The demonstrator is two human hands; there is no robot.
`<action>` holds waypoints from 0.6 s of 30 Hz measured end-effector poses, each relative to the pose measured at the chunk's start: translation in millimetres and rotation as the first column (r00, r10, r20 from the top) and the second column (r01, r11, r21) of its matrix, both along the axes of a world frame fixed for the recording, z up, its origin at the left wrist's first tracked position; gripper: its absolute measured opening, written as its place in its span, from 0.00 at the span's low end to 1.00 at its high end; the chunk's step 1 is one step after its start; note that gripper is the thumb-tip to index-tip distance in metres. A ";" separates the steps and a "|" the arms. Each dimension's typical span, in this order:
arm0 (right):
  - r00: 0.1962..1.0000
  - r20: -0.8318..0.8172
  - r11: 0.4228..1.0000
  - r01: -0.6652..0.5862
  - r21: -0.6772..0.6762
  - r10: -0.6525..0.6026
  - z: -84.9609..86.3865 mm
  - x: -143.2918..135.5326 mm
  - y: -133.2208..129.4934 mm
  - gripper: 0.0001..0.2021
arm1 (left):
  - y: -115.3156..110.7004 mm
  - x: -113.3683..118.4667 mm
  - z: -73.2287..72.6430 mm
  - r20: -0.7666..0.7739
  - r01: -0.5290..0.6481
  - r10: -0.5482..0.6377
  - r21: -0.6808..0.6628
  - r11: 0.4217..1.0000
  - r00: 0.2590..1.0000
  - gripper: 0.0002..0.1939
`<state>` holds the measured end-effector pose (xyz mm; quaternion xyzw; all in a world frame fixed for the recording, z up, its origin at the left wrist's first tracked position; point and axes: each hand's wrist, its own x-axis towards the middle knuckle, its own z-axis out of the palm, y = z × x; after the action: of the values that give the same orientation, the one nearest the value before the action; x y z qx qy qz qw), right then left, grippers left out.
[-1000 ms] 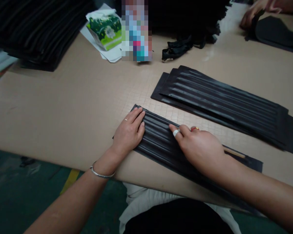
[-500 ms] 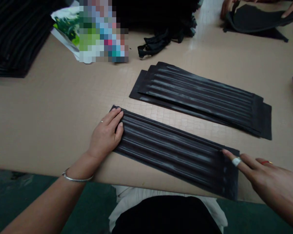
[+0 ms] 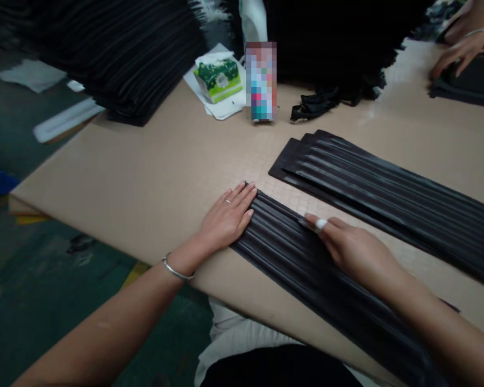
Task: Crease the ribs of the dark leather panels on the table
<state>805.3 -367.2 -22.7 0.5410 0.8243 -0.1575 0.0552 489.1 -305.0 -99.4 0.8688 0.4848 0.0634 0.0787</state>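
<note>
A long dark ribbed panel [image 3: 294, 269] lies along the table's near edge. My left hand [image 3: 228, 219] rests flat on its left end, fingers stretched out and thumb apart, pressing the far corner. My right hand [image 3: 350, 247], a white band round one finger, bends over the panel's far edge with its fingers curled. At its fingertips shows a small greyish shape that I cannot make out. Its palm and wrist hide part of the panel. Farther back lies a short stack of similar ribbed panels [image 3: 379, 177], slightly fanned out.
A tall pile of dark pieces [image 3: 141, 64] stands at the left on the table [image 3: 153, 177], beside a green tissue pack [image 3: 220, 80] and a blurred-out item [image 3: 261, 80]. Black scraps [image 3: 317, 105] lie before another dark pile. A co-worker's hand [image 3: 460, 56] touches dark sheets at far right.
The view has swung left. My right hand has slid along the panel's far edge from its right end toward my left hand, which stays on the left end.
</note>
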 end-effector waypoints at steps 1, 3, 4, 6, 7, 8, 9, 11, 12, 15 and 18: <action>1.000 -0.006 1.000 -0.017 -0.012 0.017 -2.0 -27.3 17.3 0.25 | -0.4 0.5 0.5 0.007 -0.005 0.005 0.001 1.000 1.000 0.31; 0.999 -0.001 0.999 -0.051 -0.020 0.051 -3.8 -69.6 43.4 0.25 | -1.1 1.2 1.1 0.018 -0.015 0.015 0.008 1.000 1.000 0.31; 0.998 0.003 0.997 -0.070 -0.021 0.070 -3.5 -84.5 52.7 0.25 | -1.4 1.5 1.3 0.022 -0.018 0.017 0.010 1.000 1.000 0.32; 0.994 0.009 0.994 -0.109 -0.029 0.109 -0.5 -103.2 66.2 0.23 | -1.9 2.2 1.9 0.024 -0.018 0.018 0.006 1.000 1.000 0.31; 0.992 0.010 0.991 -0.129 -0.036 0.130 1.9 -108.2 71.2 0.23 | -2.0 2.6 2.4 0.022 -0.019 0.019 -0.001 1.000 1.000 0.31; 0.988 0.011 0.987 -0.152 -0.044 0.152 4.6 -110.8 75.4 0.22 | -2.1 3.0 2.8 0.018 -0.022 0.022 -0.009 1.000 1.000 0.31; 0.984 0.013 0.983 -0.177 -0.052 0.178 7.6 -111.2 78.8 0.21 | -2.0 3.4 3.2 0.015 -0.026 0.026 -0.016 1.000 1.000 0.31; 0.974 0.029 0.973 -0.222 -0.067 0.224 13.3 -106.0 83.1 0.21 | -1.4 3.9 3.4 0.012 -0.036 0.036 -0.024 0.999 0.999 0.32; 0.970 0.044 0.969 -0.236 -0.078 0.240 15.8 -100.1 83.5 0.21 | -1.0 4.1 3.1 0.012 -0.041 0.041 -0.023 0.999 0.999 0.32; 0.961 0.090 0.960 -0.250 -0.130 0.262 22.1 -68.6 74.9 0.21 | 1.0 4.0 1.2 0.010 -0.043 0.044 -0.018 0.999 0.999 0.32; 0.960 0.099 0.951 -0.237 -0.199 0.261 26.6 -19.7 49.2 0.20 | 2.3 3.6 -0.2 0.006 -0.034 0.034 -0.016 0.999 0.999 0.32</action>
<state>785.6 -318.0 3.9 0.4337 0.8627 -0.1915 0.1759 492.7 -302.7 -99.7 0.8596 0.4997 0.0637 0.0860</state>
